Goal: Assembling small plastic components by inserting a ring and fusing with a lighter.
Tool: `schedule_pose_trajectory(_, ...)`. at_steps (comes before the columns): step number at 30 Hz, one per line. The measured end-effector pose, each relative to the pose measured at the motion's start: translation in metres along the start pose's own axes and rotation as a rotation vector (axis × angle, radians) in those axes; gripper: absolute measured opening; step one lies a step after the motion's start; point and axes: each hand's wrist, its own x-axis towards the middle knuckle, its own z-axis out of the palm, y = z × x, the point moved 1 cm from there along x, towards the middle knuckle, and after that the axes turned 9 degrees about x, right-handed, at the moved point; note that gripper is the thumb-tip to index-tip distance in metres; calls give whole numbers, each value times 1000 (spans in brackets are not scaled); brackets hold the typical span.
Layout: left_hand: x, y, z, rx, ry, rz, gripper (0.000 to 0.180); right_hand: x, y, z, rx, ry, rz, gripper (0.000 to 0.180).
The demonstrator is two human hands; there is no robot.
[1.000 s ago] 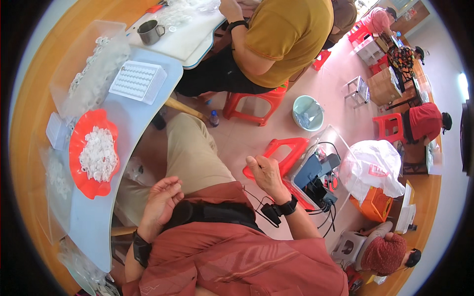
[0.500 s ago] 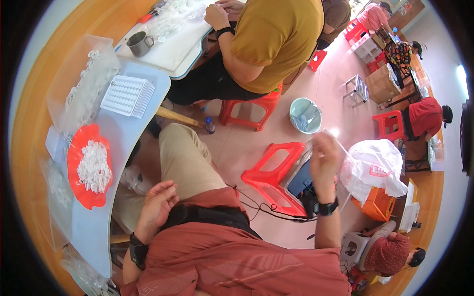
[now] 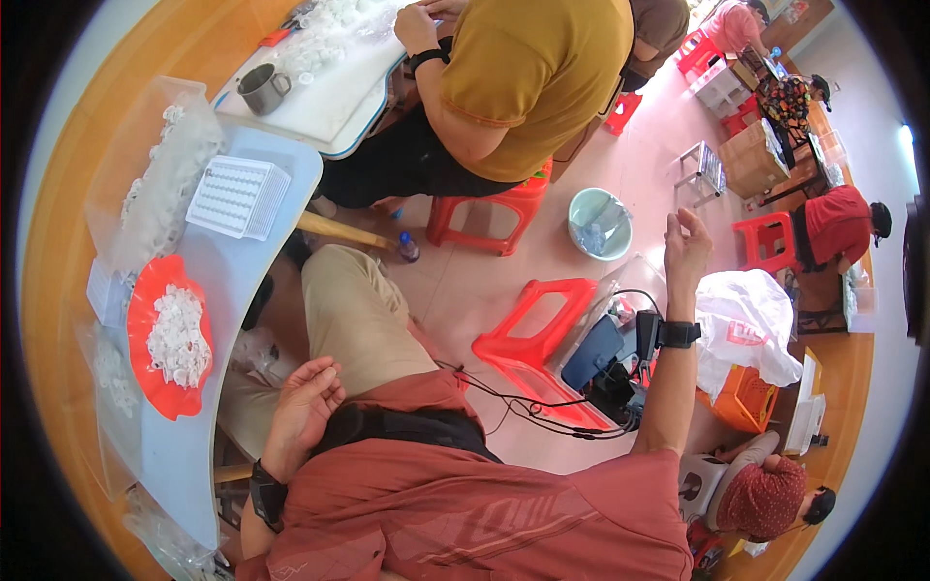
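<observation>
My left hand [image 3: 308,399] rests beside my waist and thigh, near the blue-grey tabletop [image 3: 199,450]. Its fingers are loosely bent, and no object shows in them. My right hand [image 3: 688,250] is raised on an outstretched arm above the floor, right of the green basin [image 3: 600,224]. The thumb and fingers curve with a gap between them; nothing visible is held. Below that wrist, a clear box [image 3: 573,341] with a blue pouch [image 3: 589,351], black devices and cables sits on a red stool [image 3: 533,324]. A white plastic bag [image 3: 746,324] lies right of the forearm.
On the left table stand a red scalloped dish [image 3: 139,339] of small clear plastic parts, stacked white trays [image 3: 237,197] and a clear bin [image 3: 160,184]. A metal mug [image 3: 263,89] stands by a co-worker in a yellow shirt [image 3: 533,82]. An orange crate [image 3: 741,399] sits at right.
My right hand has swung outward to the right, uncovering more of the box and cables. My left hand's fingers have drawn closer together. The view has shifted slightly.
</observation>
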Motion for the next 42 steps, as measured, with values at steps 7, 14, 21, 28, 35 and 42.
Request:
schedule_pose_trajectory(7, 2, -2, 1, -35, 25, -11, 16, -21, -3, 7, 159, -74, 41, 28)
schedule_pose_trajectory(14, -3, -1, 0, -41, 40, -12, 16, -42, -32, 13, 269, -226, 93, 21)
schedule_pose_trajectory(21, -4, 2, 4, -36, 18, 3, 17, -62, -48, 15, 317, -338, 148, 22)
schedule_pose_trajectory(28, -14, -3, -1, -8, 8, 78, 11, -88, -88, 24, 367, -504, 156, 23)
schedule_pose_trajectory(35, -31, 5, 10, -8, -33, 163, 9, -122, -117, 36, 416, -693, 102, 18)
schedule_pose_trajectory(42, -57, 9, -4, 69, -68, 281, 26, -155, -148, 66, 518, -920, 52, 14)
